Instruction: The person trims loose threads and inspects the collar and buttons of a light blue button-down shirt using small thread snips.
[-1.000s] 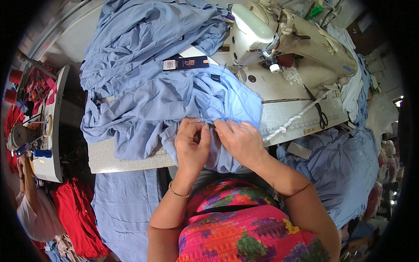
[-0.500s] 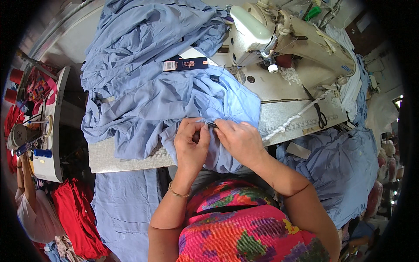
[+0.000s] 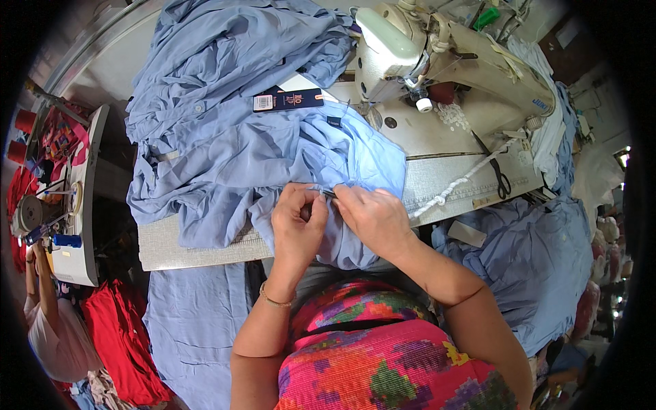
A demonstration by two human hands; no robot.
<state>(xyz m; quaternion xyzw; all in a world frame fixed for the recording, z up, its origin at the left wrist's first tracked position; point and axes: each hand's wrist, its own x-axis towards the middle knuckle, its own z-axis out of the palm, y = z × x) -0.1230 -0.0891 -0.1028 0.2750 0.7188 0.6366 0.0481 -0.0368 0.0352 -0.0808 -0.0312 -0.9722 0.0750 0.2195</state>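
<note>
A light blue garment (image 3: pixel 239 150) lies crumpled over the sewing table (image 3: pixel 198 253), its front part hanging at the table's near edge. My left hand (image 3: pixel 298 222) pinches a fold of this cloth between thumb and fingers. Close beside it, my right hand (image 3: pixel 376 217) is closed on a small dark slim tool (image 3: pixel 329 194), whose tip meets the cloth at the left fingertips. Its exact kind is mostly hidden by the fingers. A dark hang tag (image 3: pixel 288 100) rests on the garment, and a small black label (image 3: pixel 334 121) shows nearer the hands.
At the back right stands a sewing machine (image 3: pixel 478 61), with small white pieces (image 3: pixel 452 116) heaped beside it. Black scissors (image 3: pixel 503 181) and a knotted white cord (image 3: pixel 447 191) lie to the right. More blue garments (image 3: pixel 526 266) hang there. Another person (image 3: pixel 61 335) works at far left.
Both hands stay at the same fold with almost the same grip. The whole view has shifted very slightly; nothing is let go or newly taken.
</note>
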